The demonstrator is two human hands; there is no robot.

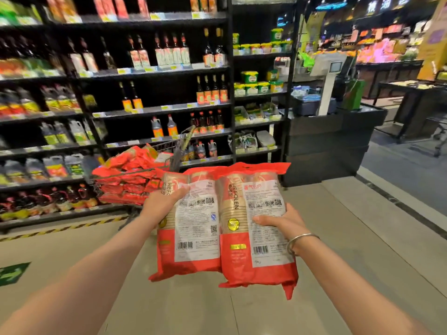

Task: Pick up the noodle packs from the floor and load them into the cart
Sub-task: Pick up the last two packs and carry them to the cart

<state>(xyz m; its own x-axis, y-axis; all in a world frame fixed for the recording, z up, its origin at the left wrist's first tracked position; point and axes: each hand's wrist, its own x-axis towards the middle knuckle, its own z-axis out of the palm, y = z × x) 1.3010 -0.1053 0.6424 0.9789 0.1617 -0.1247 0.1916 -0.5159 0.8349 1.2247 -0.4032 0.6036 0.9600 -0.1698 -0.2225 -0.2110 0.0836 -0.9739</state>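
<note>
Two red packs with white labels are held side by side at chest height in front of me. My left hand [162, 201] grips the left pack [193, 228] on its left edge. My right hand [281, 222], with a silver bangle at the wrist, grips the right pack [256, 238] on its right edge. Ahead and to the left stands the wire shopping cart [177, 151], piled high with several red packs [128, 177]. Both held packs hang over the floor, short of the cart.
Black shelves of sauce bottles [145, 68] run along the left and behind the cart. A dark counter with a scale [331, 131] stands to the right. Yellow-black hazard tape [60, 229] and a green arrow sticker [12, 273] mark the beige floor.
</note>
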